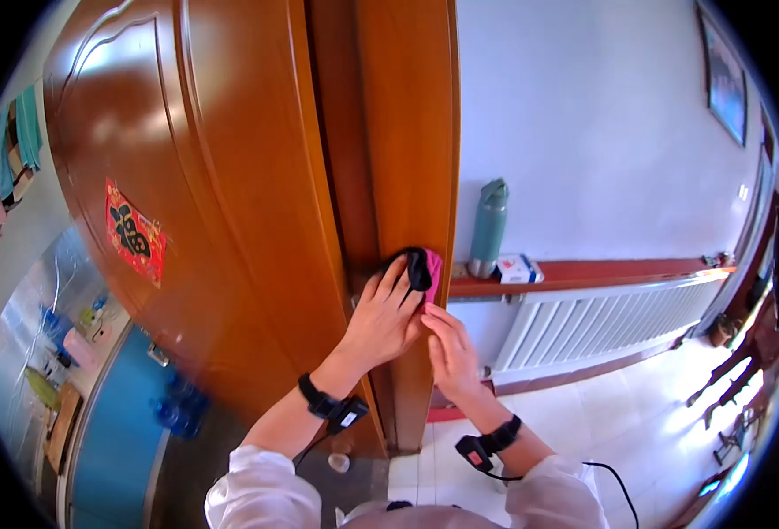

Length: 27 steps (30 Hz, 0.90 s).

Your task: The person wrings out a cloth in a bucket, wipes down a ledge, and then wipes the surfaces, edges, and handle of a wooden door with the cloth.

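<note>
A black and pink cloth [419,270] lies bunched against the brown wooden door frame [411,159]. My left hand [382,319] presses it to the frame, its fingers bent over the cloth and partly covering it. Just below and to the right, my right hand [453,351] is beside the frame's edge with its fingers stretched out. Its fingertips come close to the cloth; whether they touch it I cannot tell. Each wrist carries a black strap with a small device, the left device [345,413] and the right device [475,451].
A brown door [231,176] with a red paper decoration [134,231] stands at left. Behind it are a blue cabinet [120,423] and a water jug [179,406]. At right, a green bottle [489,225] and a small box [519,269] stand on a ledge above a white radiator [610,319].
</note>
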### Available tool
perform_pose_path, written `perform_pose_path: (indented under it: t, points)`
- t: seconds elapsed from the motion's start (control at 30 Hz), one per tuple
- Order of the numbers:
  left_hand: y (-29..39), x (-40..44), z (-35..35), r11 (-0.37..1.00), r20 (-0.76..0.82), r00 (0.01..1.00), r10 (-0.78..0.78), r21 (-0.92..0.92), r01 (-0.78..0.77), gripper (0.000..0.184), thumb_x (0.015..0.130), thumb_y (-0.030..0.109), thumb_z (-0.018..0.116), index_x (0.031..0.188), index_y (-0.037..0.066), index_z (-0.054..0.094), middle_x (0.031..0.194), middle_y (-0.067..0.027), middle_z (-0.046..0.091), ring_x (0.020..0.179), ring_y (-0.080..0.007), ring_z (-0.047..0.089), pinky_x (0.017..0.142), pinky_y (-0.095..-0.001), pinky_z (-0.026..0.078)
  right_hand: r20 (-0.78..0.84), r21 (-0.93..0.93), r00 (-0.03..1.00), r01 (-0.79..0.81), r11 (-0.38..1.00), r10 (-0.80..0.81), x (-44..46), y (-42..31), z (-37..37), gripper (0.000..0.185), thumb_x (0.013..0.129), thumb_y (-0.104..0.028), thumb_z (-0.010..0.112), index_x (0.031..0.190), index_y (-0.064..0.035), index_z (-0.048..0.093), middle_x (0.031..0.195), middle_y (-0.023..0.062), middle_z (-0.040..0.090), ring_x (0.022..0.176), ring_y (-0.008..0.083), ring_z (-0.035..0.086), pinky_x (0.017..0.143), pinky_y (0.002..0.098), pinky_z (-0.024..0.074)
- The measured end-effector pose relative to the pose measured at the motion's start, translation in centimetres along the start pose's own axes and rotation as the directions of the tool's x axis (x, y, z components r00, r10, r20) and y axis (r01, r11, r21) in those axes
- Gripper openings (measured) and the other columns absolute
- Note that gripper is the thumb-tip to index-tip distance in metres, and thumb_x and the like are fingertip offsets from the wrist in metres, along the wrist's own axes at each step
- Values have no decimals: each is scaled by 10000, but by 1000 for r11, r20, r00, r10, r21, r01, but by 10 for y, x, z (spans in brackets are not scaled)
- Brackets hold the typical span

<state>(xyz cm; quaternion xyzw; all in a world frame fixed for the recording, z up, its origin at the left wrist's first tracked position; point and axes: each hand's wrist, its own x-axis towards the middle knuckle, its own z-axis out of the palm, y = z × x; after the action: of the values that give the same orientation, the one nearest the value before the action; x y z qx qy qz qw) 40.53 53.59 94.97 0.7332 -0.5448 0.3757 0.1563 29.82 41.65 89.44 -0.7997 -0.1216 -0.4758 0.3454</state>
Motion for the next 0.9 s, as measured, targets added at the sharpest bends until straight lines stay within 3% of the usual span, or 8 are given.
perform_pose_path:
  t: [0.17, 0.23, 0.4, 0.53, 0.63, 0.7, 0.77, 0.9]
  points:
    - [-25, 7, -35, 958, 74, 996, 53, -286, -30, 618, 786, 86, 529, 1362, -9, 326, 1347, -214, 423, 1248, -346, 418, 1024, -415, 336, -132, -148, 990, 35, 988, -55, 23, 25, 55, 458, 827, -22, 546, 1277, -10, 461, 1386, 234, 366, 1266, 390, 383, 1032, 439, 329]
    - [-30, 7, -40, 976, 62, 993, 100, -202, -86, 589, 797, 63, 508, 1356, -5, 336, 1337, -220, 440, 1222, -336, 454, 1026, -403, 339, -160, -444, 982, 23, 896, -105, 25, 24, 71, 536, 815, -105, 578, 1319, -13, 424, 1432, 257, 279, 1323, 426, 280, 1071, 514, 225]
    - [-37, 19, -43, 970, 59, 987, 147, -203, -132, 543, 828, 46, 483, 1351, 10, 342, 1241, -217, 511, 1136, -325, 510, 985, -394, 380, -186, -509, 965, 65, 858, -183, 40, -2, 82, 630, 788, -101, 576, 1360, 29, 348, 1439, 269, 250, 1342, 448, 225, 1079, 530, 193]
    - [-36, 31, -53, 980, 224, 970, 90, -191, -47, 550, 821, 70, 509, 1343, 17, 345, 1186, -193, 544, 1059, -309, 545, 938, -379, 423, -218, -517, 974, -58, 854, -66, 48, 9, 88, 598, 781, -138, 606, 1328, 8, 412, 1432, 260, 272, 1335, 437, 244, 1086, 538, 174]
    - [-41, 32, -56, 983, 184, 972, 145, -137, -120, 545, 812, 86, 528, 1327, 18, 364, 1175, -181, 551, 1054, -310, 548, 910, -389, 443, -177, -635, 967, 31, 772, -185, 45, 39, 87, 573, 788, -214, 623, 1310, -46, 459, 1426, 244, 297, 1341, 422, 246, 1076, 574, 160]
    - [-48, 32, -71, 967, -10, 969, 248, -65, -248, 488, 807, 116, 544, 1273, 24, 434, 1129, -158, 564, 1042, -291, 551, 908, -382, 433, -166, -682, 962, 48, 730, -218, 60, 52, 74, 553, 797, -334, 629, 1287, -111, 503, 1413, 193, 351, 1319, 407, 284, 1066, 604, 141]
    - [-56, 39, -106, 908, -51, 912, 406, 137, -396, 391, 795, 135, 556, 1170, 35, 516, 1073, -125, 571, 1031, -261, 550, 913, -372, 416, 76, -669, 961, 247, 701, -266, 98, 41, 43, 555, 798, -434, 609, 1263, -139, 535, 1384, 140, 407, 1277, 400, 331, 1060, 613, 143]
    - [-85, 60, -141, 835, -62, 868, 492, 314, -451, 266, 734, 171, 627, 974, 62, 596, 1012, -92, 565, 1043, -235, 534, 919, -381, 406, 181, -790, 850, 426, 441, -495, 239, -19, -16, 598, 821, -476, 554, 1340, -185, 490, 1251, 141, 535, 1233, 378, 393, 1098, 563, 116]
